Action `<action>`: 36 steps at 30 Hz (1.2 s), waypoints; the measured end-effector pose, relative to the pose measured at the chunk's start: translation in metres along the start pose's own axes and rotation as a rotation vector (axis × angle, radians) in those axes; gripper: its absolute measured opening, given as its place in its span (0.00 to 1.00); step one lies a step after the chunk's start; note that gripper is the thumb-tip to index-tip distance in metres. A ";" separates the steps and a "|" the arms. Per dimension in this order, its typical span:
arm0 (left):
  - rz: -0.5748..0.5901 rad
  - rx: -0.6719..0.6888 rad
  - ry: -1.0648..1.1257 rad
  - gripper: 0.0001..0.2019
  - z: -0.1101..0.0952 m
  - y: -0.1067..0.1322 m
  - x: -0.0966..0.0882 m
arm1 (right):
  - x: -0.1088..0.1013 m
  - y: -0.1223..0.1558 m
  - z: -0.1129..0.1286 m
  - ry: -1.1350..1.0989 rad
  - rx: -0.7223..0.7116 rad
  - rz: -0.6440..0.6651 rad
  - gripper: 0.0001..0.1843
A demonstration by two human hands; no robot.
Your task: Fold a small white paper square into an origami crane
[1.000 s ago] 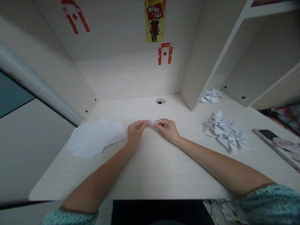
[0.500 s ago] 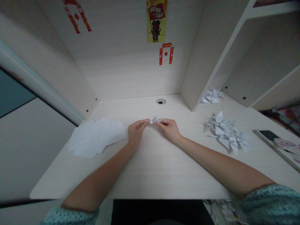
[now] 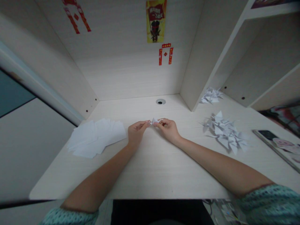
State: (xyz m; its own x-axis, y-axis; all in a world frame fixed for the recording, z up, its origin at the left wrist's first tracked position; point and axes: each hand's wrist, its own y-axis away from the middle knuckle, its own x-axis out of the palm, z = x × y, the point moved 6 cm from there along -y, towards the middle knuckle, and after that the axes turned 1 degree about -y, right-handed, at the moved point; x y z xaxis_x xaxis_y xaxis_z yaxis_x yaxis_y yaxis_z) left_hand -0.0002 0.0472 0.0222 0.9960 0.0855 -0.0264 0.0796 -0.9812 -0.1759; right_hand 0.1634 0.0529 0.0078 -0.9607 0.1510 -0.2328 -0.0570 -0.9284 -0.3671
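Between my two hands is a small folded white paper crane (image 3: 154,120), held just above the middle of the desk. The fingertips of my left hand (image 3: 138,127) pinch its left end. My right hand (image 3: 168,127) grips its right side between thumb and fingers, covering part of the folds. To the left lies a spread stack of white paper sheets (image 3: 96,137). A heap of folded white paper cranes (image 3: 225,131) rests to the right of my right hand.
A second pile of folded paper (image 3: 211,95) sits behind the upright divider (image 3: 199,62). At the right edge lies a phone (image 3: 276,143) with a cartoon figure. A round cable hole (image 3: 160,101) is set near the back panel. The desk's front edge runs below my forearms.
Both hands keep their grip on the paper crane. The fingers of my right hand have shifted slightly, and the crane's raised point has moved a little left and down.
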 end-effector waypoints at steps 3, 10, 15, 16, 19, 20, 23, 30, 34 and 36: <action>0.004 0.010 -0.023 0.10 -0.001 0.000 0.000 | -0.001 0.001 0.005 0.071 -0.055 0.005 0.16; 0.055 0.024 -0.013 0.10 0.003 -0.003 0.002 | 0.000 0.001 0.007 0.146 -0.093 0.041 0.15; 0.074 -0.004 0.021 0.13 0.004 -0.006 0.001 | 0.001 -0.001 0.001 0.105 -0.068 0.053 0.16; 0.072 -0.007 0.022 0.12 0.004 -0.006 0.000 | 0.002 -0.002 -0.001 0.092 -0.055 0.053 0.16; 0.061 -0.018 0.026 0.13 0.006 -0.007 -0.001 | 0.002 -0.002 -0.005 0.050 -0.009 0.046 0.17; 0.059 -0.024 0.029 0.13 0.007 -0.007 -0.001 | 0.003 -0.002 -0.006 0.036 0.004 0.045 0.18; 0.046 -0.051 0.037 0.14 0.008 -0.006 -0.001 | 0.003 -0.003 -0.008 0.003 0.041 0.037 0.18; 0.023 -0.086 -0.009 0.13 0.007 -0.004 -0.001 | 0.002 -0.003 -0.009 -0.059 0.084 0.009 0.20; 0.043 -0.084 -0.024 0.15 0.010 -0.005 -0.002 | 0.001 -0.002 -0.006 -0.065 0.091 -0.002 0.20; 0.047 -0.098 -0.020 0.16 0.012 -0.005 -0.002 | 0.001 -0.002 -0.004 -0.070 0.093 -0.007 0.20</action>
State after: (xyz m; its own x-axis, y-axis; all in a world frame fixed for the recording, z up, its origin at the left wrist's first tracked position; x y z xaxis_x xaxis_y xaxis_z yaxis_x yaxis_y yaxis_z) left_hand -0.0033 0.0543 0.0113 0.9978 0.0419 -0.0518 0.0379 -0.9963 -0.0770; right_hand 0.1641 0.0562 0.0047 -0.9767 0.1363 -0.1657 -0.0855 -0.9556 -0.2821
